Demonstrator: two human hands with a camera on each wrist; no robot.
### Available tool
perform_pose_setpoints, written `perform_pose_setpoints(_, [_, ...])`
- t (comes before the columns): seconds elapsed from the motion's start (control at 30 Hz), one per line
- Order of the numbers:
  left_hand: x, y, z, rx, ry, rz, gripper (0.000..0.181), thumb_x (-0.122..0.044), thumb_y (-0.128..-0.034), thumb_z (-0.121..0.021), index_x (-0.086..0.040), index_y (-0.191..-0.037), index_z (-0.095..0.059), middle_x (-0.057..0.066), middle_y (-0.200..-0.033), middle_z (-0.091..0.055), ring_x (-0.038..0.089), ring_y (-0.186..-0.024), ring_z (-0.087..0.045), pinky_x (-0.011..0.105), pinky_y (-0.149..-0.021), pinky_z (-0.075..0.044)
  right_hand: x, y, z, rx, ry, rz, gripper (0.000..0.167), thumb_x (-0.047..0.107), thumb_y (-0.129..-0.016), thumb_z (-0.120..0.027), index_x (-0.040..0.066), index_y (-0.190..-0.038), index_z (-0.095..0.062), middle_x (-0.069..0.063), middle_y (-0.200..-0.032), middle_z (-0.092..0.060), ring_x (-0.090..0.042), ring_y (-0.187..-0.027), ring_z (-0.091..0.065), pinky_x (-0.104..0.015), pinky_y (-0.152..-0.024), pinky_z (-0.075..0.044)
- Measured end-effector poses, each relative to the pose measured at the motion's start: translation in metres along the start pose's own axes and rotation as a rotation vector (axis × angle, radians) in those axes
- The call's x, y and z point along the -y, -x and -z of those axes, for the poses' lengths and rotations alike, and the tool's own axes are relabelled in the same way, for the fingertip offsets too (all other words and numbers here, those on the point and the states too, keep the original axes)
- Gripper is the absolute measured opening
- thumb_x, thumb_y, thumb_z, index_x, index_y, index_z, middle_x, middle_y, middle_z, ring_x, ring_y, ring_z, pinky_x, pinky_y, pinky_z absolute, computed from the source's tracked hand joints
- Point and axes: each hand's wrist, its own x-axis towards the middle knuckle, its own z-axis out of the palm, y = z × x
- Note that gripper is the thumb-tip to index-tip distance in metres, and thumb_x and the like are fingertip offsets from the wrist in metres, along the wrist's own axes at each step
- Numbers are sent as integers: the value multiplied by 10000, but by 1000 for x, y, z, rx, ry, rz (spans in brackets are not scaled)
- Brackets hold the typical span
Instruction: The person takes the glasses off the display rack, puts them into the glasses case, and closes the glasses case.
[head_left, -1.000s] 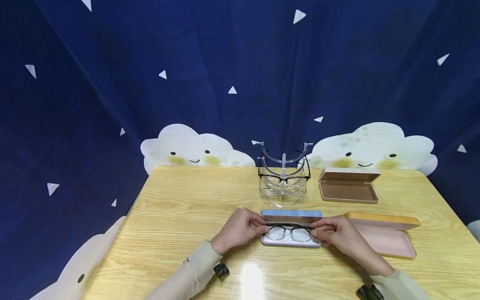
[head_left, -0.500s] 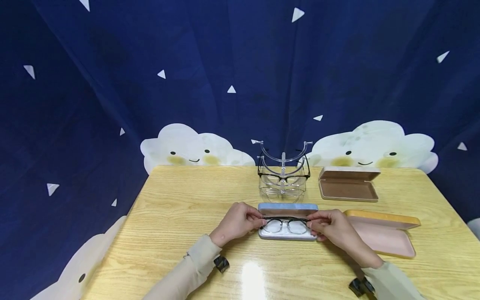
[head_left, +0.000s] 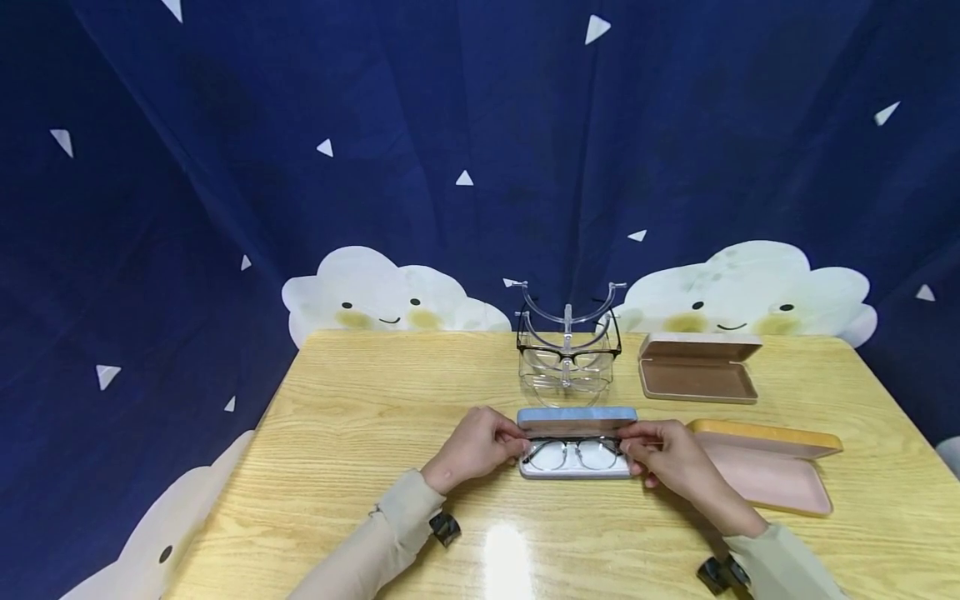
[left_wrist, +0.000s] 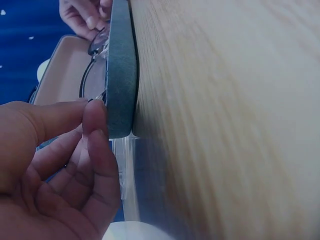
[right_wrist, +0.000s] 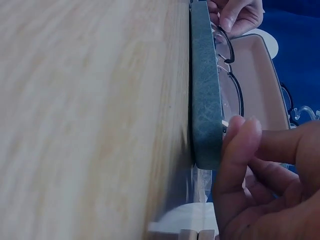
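The person's left hand [head_left: 476, 448] and right hand [head_left: 666, 454] hold the two ends of a pair of glasses [head_left: 597, 454], each with thumb and forefinger pinched together at an outer corner of the frame. The glasses, dark along the top with clear lenses, lie level in the lower half of a blue case [head_left: 576, 476], over its white inside; whether they touch the bottom cannot be told. The case stands open on the wooden table [head_left: 375, 375], its lid tilted up on the far side, with a pinkish-brown lining. In both wrist views the other fingers are curled in beneath the pinch, outside the case's ends. Just to the right of the right hand is an open yellow case [head_left: 780, 485] with a pink inside, and farther back on that side an open brown case [head_left: 697, 383]. Behind the blue case rises a clear stand [head_left: 567, 315] with curved arms, carrying black-framed glasses [head_left: 596, 360] and, lower down, a thin-rimmed pair that is hard to make out. Both arms wear pale sleeves [head_left: 375, 533]. Past the table hangs a dark blue curtain [head_left: 450, 100] printed with white triangles and smiling clouds [head_left: 390, 292].
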Motion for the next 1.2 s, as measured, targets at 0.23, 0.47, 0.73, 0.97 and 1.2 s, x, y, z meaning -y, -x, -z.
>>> perform_pose_setpoints(0.23, [0, 1, 1, -15, 19, -8, 140, -139, -952, -751, -28, -998, -823, 16, -735, -780, 96, -586, -679, 171, -492, -484, 0, 5, 3, 6, -5, 9, 303, 15, -1023, -588, -158, -1268, -630, -131, -825, -699, -102, -677, -664, -323, -567, -631])
perform_pose_setpoints(0.47, [0, 2, 6, -27, 24, -2, 165, -166, -985, -699, -64, -963, -827, 29, -769, -793, 107, -613, -693, 177, -533, -508, 0, 10, 8, -33, -3, 34, 156, 3, -1022, -589, -113, -1125, -612, -149, -906, -662, -109, -716, -675, -294, -625, -635])
perform_pose_setpoints(0.73, [1, 3, 9, -31, 107, 58, 187, -70, -994, -574, -18, -981, -753, 118, -836, -768, 202, -711, -731, 248, -630, -608, 3, 13, 9, -48, 41, 37, 436, 111, -1032, -632, -80, -1369, -433, -191, -1116, -603, -147, -824, -666, -327, -652, -618])
perform_pose_setpoints(0.97, [-2, 2, 9, -20, 225, 114, 462, -399, -1118, -444, -16, -1119, -703, 180, -999, -755, 267, -848, -763, 366, -696, -658, 10, 7, 11, 12, 90, -36, 643, 297, -1084, -567, -56, -1558, -315, -292, -1340, -559, -197, -1006, -660, -327, -689, -621])
perform_pose_setpoints(1.2, [0, -1, 8, 27, 248, 127, 515, -436, -1097, -493, 13, -1263, -682, 197, -1177, -753, 269, -972, -774, 337, -701, -663, 13, -3, 14, 57, -18, -140, 595, 405, -1136, -397, -48, -1522, -369, -275, -1350, -528, -179, -911, -630, -326, -634, -598])
